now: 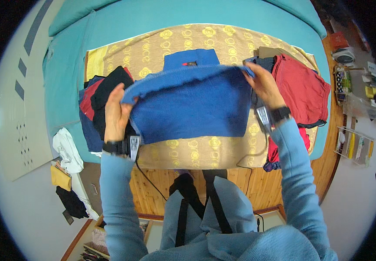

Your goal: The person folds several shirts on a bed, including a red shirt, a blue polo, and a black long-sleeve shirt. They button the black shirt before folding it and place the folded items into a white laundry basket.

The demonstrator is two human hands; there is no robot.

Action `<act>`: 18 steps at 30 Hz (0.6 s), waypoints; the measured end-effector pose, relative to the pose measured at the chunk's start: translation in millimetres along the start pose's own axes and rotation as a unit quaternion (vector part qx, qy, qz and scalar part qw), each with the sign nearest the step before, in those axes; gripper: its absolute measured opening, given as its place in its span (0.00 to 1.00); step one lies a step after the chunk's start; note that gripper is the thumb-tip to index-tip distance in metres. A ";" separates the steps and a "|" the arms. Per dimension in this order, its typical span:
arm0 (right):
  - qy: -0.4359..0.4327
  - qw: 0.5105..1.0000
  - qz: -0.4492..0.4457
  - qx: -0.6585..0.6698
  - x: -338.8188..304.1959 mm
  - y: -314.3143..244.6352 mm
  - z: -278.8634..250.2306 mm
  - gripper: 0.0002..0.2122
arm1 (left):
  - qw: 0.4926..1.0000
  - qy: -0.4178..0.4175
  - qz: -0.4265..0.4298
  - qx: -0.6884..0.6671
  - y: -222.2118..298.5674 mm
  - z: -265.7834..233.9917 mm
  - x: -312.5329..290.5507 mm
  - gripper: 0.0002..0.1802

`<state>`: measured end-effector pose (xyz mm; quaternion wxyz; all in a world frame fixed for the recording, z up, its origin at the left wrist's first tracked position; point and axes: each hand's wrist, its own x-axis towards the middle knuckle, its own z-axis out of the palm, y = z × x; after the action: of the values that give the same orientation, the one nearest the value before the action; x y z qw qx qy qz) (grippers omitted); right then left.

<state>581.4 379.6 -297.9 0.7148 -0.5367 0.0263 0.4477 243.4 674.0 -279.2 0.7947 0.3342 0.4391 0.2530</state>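
Observation:
A blue sweater (192,106) lies in the middle of the patterned cover, with a small red label showing on its far part. Its ribbed edge is raised and stretched between my hands, sagging a little in the middle. My left hand (119,112) pinches the left end of that edge, beside a dark pile of clothes. At the right end, my right hand (264,85) grips the other corner between thumb and fingers, close to the clothes pile on the right. Both wrists carry a black strap with a small device and a cable.
The yellow-brown cover (188,154) lies over a turquoise bed (140,19). Black and red clothes (112,91) are heaped at the left; red shorts (298,89) top the right-hand pile. A white garment (67,150) hangs farther left. Shelves with small items (355,145) stand at right.

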 end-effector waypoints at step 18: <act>0.277 0.708 -0.206 -0.616 -47.5 155.3 -40.4 0.20 | 0.821 0.213 0.133 0.513 -115.8 -47.0 -34.7 0.28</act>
<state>467.1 322.3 -405.9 0.2603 -0.9498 -0.1697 0.0376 198.3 589.2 -366.5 0.3540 0.6863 0.6151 0.1594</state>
